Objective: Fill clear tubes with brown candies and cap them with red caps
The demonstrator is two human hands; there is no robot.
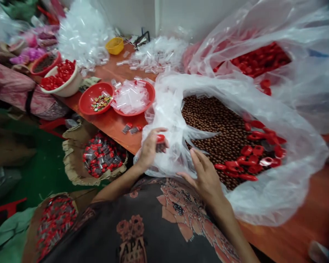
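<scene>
My left hand [149, 149] is closed around a small clear container with a red cap [160, 138], dark balls showing inside it. Fingers apart and holding nothing, my right hand [204, 173] is by the near edge of a big translucent plastic bag [170, 157]. That bag lies open, full of small brown balls [214, 117]. On top of the balls, toward the right, are several red plastic pieces [253, 159]. Two filled containers with red caps [131, 128] lie on the orange table [117, 133], left of my left hand.
Red bowls hold small colourful pieces [101, 102] and clear empty tubes [131, 95]. Below the table edge, cardboard boxes [70, 160] hold filled containers. Clear tubes [159, 53] are heaped at the back. A bag of red pieces [263, 58] is behind right; another person's sleeve [13, 87] is at left.
</scene>
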